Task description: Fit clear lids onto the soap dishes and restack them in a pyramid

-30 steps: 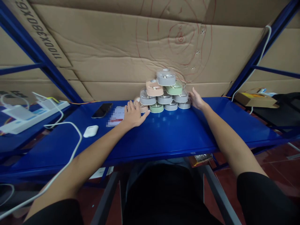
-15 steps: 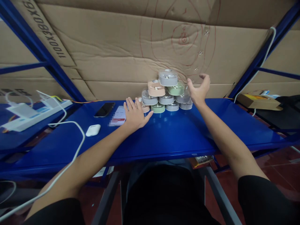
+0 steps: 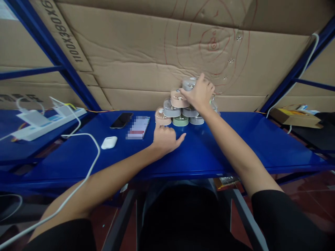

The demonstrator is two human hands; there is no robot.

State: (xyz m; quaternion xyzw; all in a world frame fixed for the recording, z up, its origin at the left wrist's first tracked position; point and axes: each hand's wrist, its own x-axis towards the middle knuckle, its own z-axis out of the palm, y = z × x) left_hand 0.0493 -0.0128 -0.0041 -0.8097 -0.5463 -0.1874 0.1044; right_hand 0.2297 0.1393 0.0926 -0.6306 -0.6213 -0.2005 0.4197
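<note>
A stepped stack of small oval cases with clear lids stands against the cardboard. On top is a grey case [image 3: 187, 84], partly hidden by my right hand [image 3: 201, 93]. That hand reaches across the stack's upper right, thumb and fingers apart; whether it touches the top case I cannot tell. Below lies a pink case [image 3: 179, 99] near the thumb tip. My left hand [image 3: 165, 140] is just in front of the lower pink case [image 3: 162, 118], fingers bent, thumb stretched out to the right, nothing visible in it. Beside that case sits a green case [image 3: 180, 121].
A phone with a lit screen [image 3: 140, 126], a dark phone [image 3: 121, 120] and a white earbud case [image 3: 109, 142] lie on the blue table [image 3: 193, 150]. A white cable [image 3: 97, 146] crosses at left near a power strip [image 3: 49, 125]. At right is an open carton [image 3: 295, 118].
My right hand has moved left from beside the stack to the front of its top case. My left hand has drawn back towards me and bent its fingers. The view has shifted slightly.
</note>
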